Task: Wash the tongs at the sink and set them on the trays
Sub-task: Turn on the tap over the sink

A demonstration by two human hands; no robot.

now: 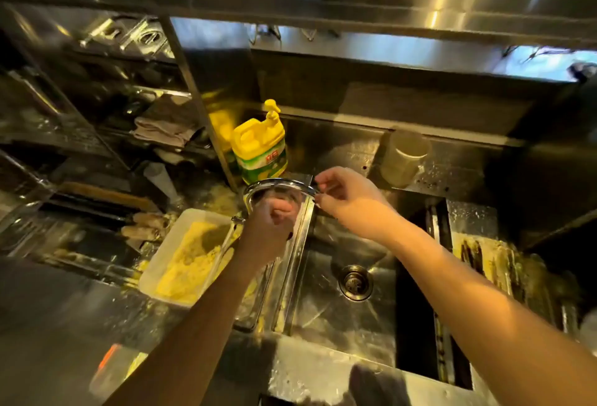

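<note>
The left hand (274, 221) is curled round something at the tap (277, 189) — blurred, so whether it is the tongs is unclear. The right hand (345, 199) pinches at the tap's right end, over the sink (323, 308). A soap jug (260, 150) stands behind; a crumb tray (155, 273) lies left on the worktop.

Soap jug (260, 144) bright yellow w/ green-white label, red lettering. Tray (155, 271) white, yellow crumb inside. Sink (326, 305) silver steel, dark drain (355, 282). Cup (403, 157) pale cream. Cloth (161, 129) grey-beige.
</note>
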